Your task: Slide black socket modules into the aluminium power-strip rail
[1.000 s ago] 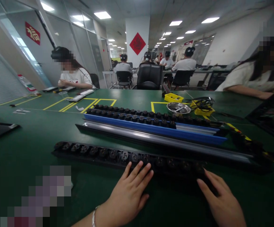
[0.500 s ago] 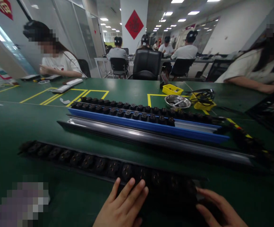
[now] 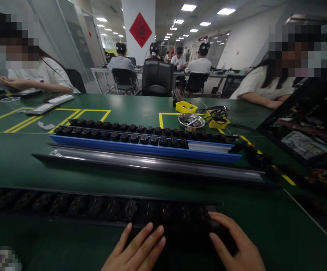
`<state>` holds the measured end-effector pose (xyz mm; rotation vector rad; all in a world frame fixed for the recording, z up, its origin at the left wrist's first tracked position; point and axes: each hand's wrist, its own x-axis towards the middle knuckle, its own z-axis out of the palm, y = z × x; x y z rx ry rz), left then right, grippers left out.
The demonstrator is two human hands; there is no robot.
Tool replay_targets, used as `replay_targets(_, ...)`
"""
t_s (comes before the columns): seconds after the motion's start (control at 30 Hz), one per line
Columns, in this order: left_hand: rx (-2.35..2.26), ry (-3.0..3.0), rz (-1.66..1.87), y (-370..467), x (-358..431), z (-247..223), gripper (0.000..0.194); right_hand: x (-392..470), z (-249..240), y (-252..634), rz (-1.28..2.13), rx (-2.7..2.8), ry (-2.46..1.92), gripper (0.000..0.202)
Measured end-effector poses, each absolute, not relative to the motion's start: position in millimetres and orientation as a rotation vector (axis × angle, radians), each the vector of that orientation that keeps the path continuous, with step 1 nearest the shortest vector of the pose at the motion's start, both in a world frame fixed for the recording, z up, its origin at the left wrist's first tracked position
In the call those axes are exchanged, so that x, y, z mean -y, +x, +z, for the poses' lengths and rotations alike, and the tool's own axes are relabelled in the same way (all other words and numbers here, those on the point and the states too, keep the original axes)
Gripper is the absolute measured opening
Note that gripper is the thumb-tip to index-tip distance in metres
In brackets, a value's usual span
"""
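Note:
A long black strip of sockets [image 3: 96, 207] lies across the near part of the green table, running out of view at the left. The fingers of my left hand [image 3: 141, 246] are stretched out, with their tips at the strip's near edge. At the strip's right end, my right hand [image 3: 233, 241] has its thumb and forefinger around a dark end piece, whose details are too dark to make out. Beyond the strip lies a long dark, shiny channel [image 3: 152, 161]. Behind that stands a blue channel [image 3: 141, 146] holding black sockets, with another row of black sockets along its far side.
A metal bowl [image 3: 191, 120], a yellow tray [image 3: 186, 107] and black cables [image 3: 217, 114] are at the back. At the right stands a dark open box [image 3: 307, 131]. Other people sit across the table at left and right. White devices [image 3: 59, 99] lie at the back left.
The view has turned to the right, so things appear farther left. My right hand still holds the strip's right end, and my left hand remains spread at its near edge.

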<state>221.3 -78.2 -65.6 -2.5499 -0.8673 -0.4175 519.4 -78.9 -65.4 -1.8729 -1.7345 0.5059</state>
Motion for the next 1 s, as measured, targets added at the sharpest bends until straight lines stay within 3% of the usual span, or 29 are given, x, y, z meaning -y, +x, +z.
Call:
replay_targets(0.3,1.04,-2.569,-0.387,231,92,-51,0.06,71,-54,494,0.305,1.408,-1.817,0.058)
replay_targets(0.57,1.197,-2.593,-0.492,245,96,-46,0.053,66,-50,478,0.459,1.318,-1.809,0.078)
replay_targets(1.0,1.558,-2.437,-0.559,287,118,-46,0.053,76,-41,464,0.113,1.433,-1.884,0.073)
